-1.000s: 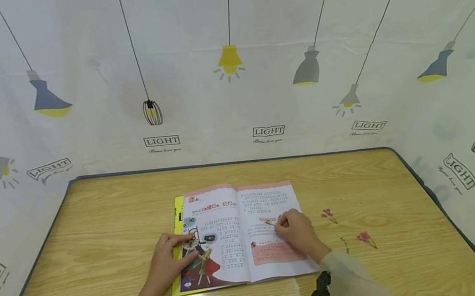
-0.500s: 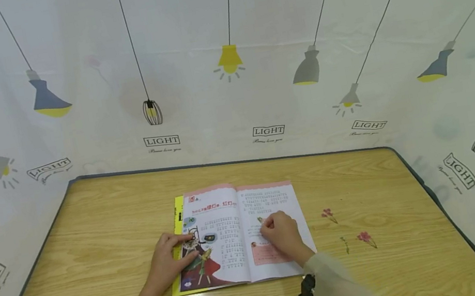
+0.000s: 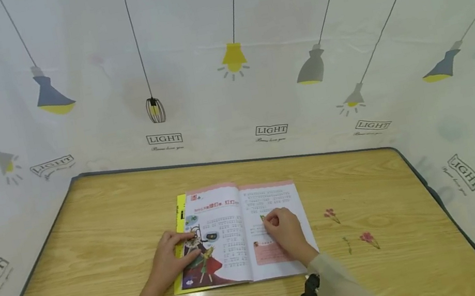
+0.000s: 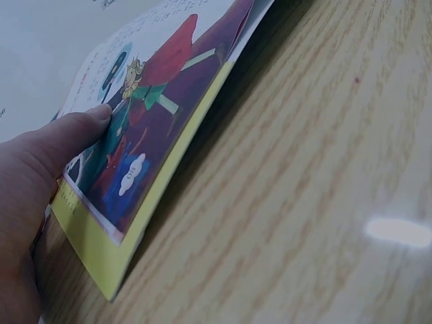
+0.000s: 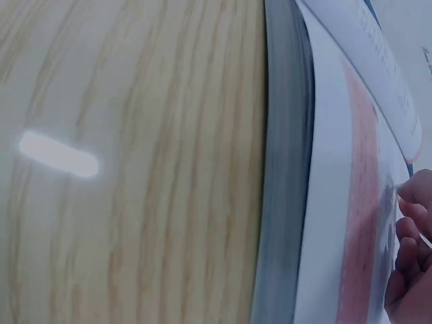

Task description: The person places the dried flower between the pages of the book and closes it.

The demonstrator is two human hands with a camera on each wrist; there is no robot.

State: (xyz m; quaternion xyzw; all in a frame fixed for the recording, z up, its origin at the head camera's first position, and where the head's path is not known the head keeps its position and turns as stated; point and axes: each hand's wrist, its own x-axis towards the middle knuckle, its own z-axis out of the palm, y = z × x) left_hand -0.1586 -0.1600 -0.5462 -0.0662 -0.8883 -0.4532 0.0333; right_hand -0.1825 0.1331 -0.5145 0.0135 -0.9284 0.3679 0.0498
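An open book [image 3: 234, 269] lies on the table, its left page printed with a red-caped figure and its right page with text and a pink box. My left hand [image 3: 167, 259] rests on the left page's outer edge, thumb and forefinger spread apart; the left wrist view shows the thumb [image 4: 81, 131] on the picture. Over the right page, my right hand [image 3: 286, 231] pinches a small green dried plant piece [image 3: 262, 217] at its fingertips, mostly hidden by the fingers. In the right wrist view, the curled fingers [image 5: 408, 253] are low over the page.
Right of the book lie two pink pressed flowers, one farther back [image 3: 331, 214] and one nearer [image 3: 368, 238], with a thin green sprig [image 3: 347, 245] beside the nearer one. A yellow cover [image 3: 180, 212] shows under the book's left edge. Lamp-printed cloth [image 3: 205, 96] stands behind the wooden table [image 3: 110, 206].
My right hand has moved left over the right page with the green plant piece, then slightly up. My left hand has stayed on the left page. The head view has shifted a little.
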